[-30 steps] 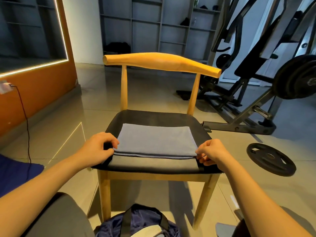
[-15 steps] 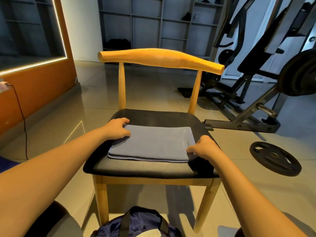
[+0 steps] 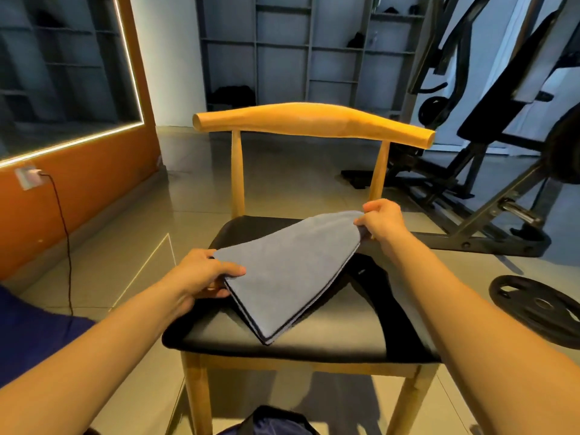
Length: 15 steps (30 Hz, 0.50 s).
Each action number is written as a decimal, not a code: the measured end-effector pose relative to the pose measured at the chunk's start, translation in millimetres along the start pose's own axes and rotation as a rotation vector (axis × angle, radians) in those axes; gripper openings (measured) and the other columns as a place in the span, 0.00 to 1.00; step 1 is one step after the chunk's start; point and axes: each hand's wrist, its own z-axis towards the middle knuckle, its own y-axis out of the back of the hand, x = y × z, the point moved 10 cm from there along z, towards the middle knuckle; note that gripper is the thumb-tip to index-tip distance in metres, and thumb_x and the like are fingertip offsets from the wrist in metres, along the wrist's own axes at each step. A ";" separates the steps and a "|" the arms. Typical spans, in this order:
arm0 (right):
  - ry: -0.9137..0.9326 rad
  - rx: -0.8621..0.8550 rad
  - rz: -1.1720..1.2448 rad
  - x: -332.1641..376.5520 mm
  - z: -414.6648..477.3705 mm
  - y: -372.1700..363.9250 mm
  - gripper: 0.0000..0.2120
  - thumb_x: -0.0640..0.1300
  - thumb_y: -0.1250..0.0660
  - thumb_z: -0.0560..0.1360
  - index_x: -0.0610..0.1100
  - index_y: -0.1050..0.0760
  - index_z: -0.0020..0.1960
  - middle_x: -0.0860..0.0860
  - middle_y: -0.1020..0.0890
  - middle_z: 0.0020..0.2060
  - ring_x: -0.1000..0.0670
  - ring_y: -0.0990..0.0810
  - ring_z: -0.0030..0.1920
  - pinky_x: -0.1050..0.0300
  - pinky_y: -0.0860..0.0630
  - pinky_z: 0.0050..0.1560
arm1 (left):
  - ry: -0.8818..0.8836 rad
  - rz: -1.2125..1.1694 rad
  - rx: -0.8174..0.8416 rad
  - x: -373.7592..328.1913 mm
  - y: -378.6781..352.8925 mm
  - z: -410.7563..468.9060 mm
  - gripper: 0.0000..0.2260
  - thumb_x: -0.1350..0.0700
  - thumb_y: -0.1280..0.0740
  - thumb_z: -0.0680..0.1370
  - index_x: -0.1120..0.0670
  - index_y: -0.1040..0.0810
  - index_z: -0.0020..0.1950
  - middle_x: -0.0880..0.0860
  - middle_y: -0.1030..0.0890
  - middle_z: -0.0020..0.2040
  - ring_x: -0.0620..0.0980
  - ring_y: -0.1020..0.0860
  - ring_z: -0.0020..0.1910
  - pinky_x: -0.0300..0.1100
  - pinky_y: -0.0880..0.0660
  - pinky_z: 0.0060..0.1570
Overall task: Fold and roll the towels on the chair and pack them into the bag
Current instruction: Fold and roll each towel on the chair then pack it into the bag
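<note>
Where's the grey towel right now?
In the head view, the grey towel is centre frame, held above the chair seat between the left hand and the right hand.

So the chair is a light wooden one with a curved top rail and a black padded seat, standing on a glossy tiled floor. The folded grey towel is mostly lifted off the seat; only its near corner looks to be touching the cushion, roughly mid-seat, though I can't say for sure. A black weight plate lies flat on the tiles to the right of the chair, and the top of a dark blue bag sits on the floor right in front, between the front legs.
</note>
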 end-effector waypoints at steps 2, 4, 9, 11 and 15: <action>0.090 -0.045 -0.081 19.8 14.3 -5.0 0.18 0.31 0.28 0.74 0.40 0.26 0.61 0.45 0.25 0.55 0.43 0.24 0.56 0.50 0.24 0.54 | 0.074 -0.170 0.020 20.6 -11.8 -15.9 0.14 0.64 0.23 0.72 0.59 0.19 0.56 0.59 0.13 0.43 0.55 0.14 0.41 0.44 0.17 0.35; 0.098 -0.023 -0.232 20.7 23.1 -16.3 0.21 0.32 0.31 0.76 0.40 0.30 0.67 0.44 0.27 0.58 0.44 0.26 0.55 0.50 0.26 0.53 | 0.123 -0.142 0.061 37.7 -27.2 -30.1 0.12 0.64 0.24 0.73 0.61 0.20 0.55 0.61 0.13 0.43 0.58 0.14 0.40 0.45 0.16 0.34; 0.249 0.096 -0.588 7.7 1.1 -45.1 0.12 0.37 0.29 0.75 0.45 0.24 0.57 0.45 0.22 0.58 0.43 0.21 0.53 0.49 0.21 0.51 | -0.019 0.430 -0.012 38.9 -16.6 -34.9 0.13 0.49 0.26 0.76 0.59 0.17 0.45 0.55 0.16 0.33 0.48 0.20 0.28 0.41 0.24 0.29; 0.337 0.186 -0.615 7.2 -27.8 -52.2 0.05 0.38 0.28 0.74 0.47 0.21 0.46 0.48 0.17 0.47 0.47 0.18 0.46 0.51 0.20 0.47 | -0.266 0.809 -0.179 9.9 -4.0 -33.5 0.15 0.43 0.24 0.73 0.53 0.21 0.40 0.51 0.19 0.30 0.47 0.22 0.29 0.45 0.22 0.32; 0.453 0.375 -0.638 5.8 -92.9 -61.4 0.04 0.38 0.27 0.74 0.46 0.16 0.42 0.51 0.16 0.38 0.51 0.18 0.39 0.53 0.18 0.43 | -0.648 0.747 0.011 -23.6 -31.9 -44.3 0.08 0.53 0.24 0.73 0.44 0.22 0.44 0.46 0.20 0.38 0.45 0.21 0.37 0.41 0.22 0.38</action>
